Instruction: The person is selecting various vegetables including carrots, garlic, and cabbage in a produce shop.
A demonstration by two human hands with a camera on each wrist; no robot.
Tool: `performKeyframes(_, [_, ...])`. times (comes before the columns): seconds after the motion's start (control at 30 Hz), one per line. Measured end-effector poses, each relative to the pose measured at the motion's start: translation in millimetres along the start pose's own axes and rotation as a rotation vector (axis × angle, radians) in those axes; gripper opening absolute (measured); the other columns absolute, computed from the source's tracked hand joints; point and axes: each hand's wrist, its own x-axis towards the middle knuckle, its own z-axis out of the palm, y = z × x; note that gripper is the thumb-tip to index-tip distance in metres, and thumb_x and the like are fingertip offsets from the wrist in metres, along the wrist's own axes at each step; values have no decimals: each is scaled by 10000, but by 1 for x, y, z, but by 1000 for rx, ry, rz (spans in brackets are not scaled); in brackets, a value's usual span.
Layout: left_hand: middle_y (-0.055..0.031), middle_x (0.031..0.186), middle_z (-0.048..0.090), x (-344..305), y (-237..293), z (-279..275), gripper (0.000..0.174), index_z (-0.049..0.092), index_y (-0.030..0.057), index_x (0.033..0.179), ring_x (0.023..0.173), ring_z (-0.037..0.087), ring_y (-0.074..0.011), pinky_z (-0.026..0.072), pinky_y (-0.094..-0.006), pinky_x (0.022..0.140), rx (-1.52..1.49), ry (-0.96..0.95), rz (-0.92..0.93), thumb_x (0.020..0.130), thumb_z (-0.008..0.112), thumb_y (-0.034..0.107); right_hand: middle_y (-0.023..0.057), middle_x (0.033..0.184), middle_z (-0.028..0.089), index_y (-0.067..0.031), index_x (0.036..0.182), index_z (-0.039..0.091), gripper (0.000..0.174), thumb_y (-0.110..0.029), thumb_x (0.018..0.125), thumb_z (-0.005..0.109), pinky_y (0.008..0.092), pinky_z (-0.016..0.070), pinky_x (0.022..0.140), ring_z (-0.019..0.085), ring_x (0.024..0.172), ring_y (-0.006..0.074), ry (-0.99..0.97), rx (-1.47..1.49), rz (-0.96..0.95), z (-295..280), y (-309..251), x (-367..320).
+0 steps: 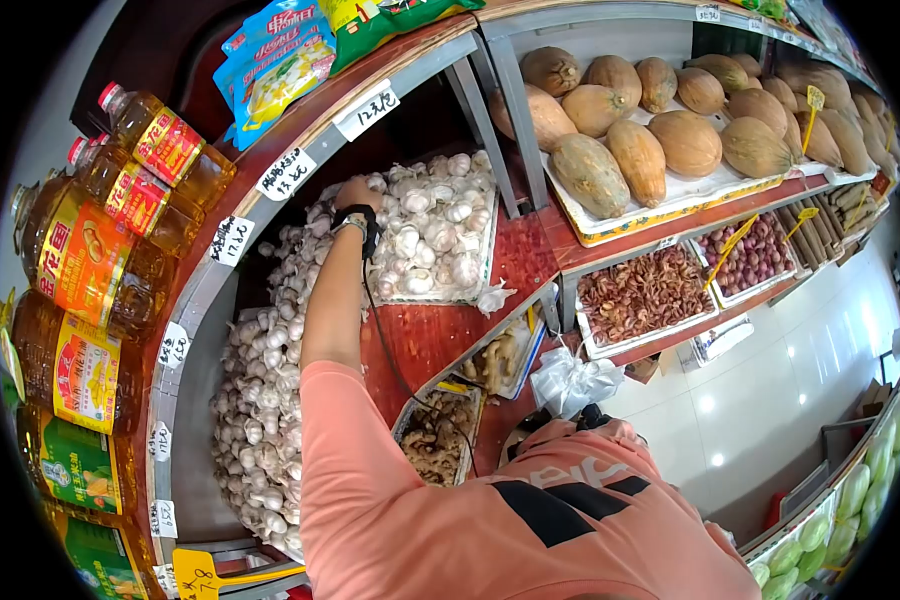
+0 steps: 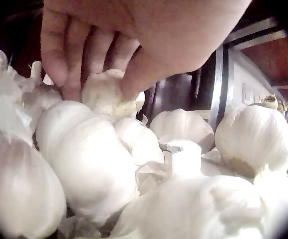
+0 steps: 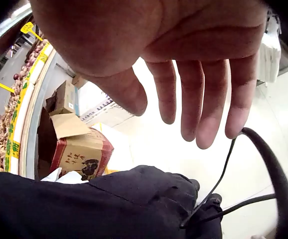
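Note:
At the back of the shelf my left hand point(image 1: 358, 193) reaches into a heap of garlic bulbs point(image 1: 430, 225). In the left wrist view, its thumb and curled fingers pinch one garlic bulb point(image 2: 103, 92) at the far side of the heap. Larger white bulbs point(image 2: 89, 159) lie close below that hand. My right hand point(image 3: 179, 55) hangs in the right wrist view with relaxed, slightly spread fingers and holds nothing. Below it shows a dark trouser leg point(image 3: 94, 204). The head view does not show the right hand.
Oil bottles point(image 1: 120, 200) line the curved ledge at the left. Pumpkins point(image 1: 660, 145) fill an upper shelf at the right, above trays of shallots point(image 1: 755, 258). Ginger point(image 1: 435, 435) lies in a tray near the body. A cardboard box point(image 3: 81, 152) stands by the shelf; cables point(image 3: 263, 154) hang near the right hand.

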Motion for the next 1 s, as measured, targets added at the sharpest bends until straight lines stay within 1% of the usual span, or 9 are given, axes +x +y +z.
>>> performKeyframes(0.13, [-156,1060,696,-4,-12,-1,333,672,158,1097,1026,647,-340,498,-423,895,-139,59,4,783,695,266,201,1052,654,-10,1229,517,372,-206,915,560,473,567,638,670,823,332,-28,-25,61,-2,16,17])
performKeyframes(0.3, [-144,935,693,-59,-14,-19,324,627,114,990,924,659,-340,502,-415,804,-232,70,356,704,753,198,201,1067,652,-10,1234,517,375,-206,917,559,468,563,635,671,829,330,-54,-60,77,-2,7,25])
performKeyframes(0.37, [-141,934,689,-65,-17,-14,329,631,114,977,928,658,-330,504,-401,810,-259,8,348,688,767,195,201,1073,651,-9,1236,516,376,-206,919,558,466,561,633,671,831,329,-65,-83,51,5,-19,15])
performKeyframes(0.5, [-113,969,708,-75,-13,-30,347,660,96,1012,874,681,-264,527,-364,791,-323,-71,247,742,779,278,172,1082,655,-45,1246,531,373,-229,922,555,453,536,639,663,846,309,-25,-90,-34,16,-71,14])
performKeyframes(0.63, [-110,992,711,-60,-34,-44,376,669,151,1085,919,680,-276,518,-371,820,-250,6,64,783,745,363,132,1089,652,-89,1265,514,397,-288,925,561,436,492,650,641,879,278,-16,-185,-82,30,-125,-5])
performKeyframes(0.77, [-163,1173,658,-43,-84,-53,500,639,126,1144,1094,614,-348,488,-420,925,-96,216,-57,738,744,398,148,1157,646,-87,1296,499,415,-280,932,551,459,505,692,648,914,294,-20,-199,-81,35,-146,-15])
performKeyframes(0.8, [-157,1216,630,-34,-105,-44,669,616,112,1190,1171,575,-323,462,-435,970,-48,189,-168,686,763,526,151,1159,648,-86,1297,501,414,-279,934,549,465,509,706,649,918,300,-16,-207,-73,35,-146,-17])
performKeyframes(0.9, [-163,1239,622,-12,-144,-21,726,597,122,1234,1201,561,-318,446,-450,995,78,-88,-177,673,757,554,160,1096,659,-76,1258,516,381,-270,934,560,483,523,687,662,866,309,-14,-210,-44,33,-138,-21])
performKeyframes(1.0, [-160,1278,608,-16,-144,-21,735,621,123,1216,1201,569,-311,454,-429,996,17,-89,-211,660,744,588,182,1074,661,-53,1249,519,378,-253,932,562,484,535,649,672,823,321,-34,-234,-49,26,-114,-15])
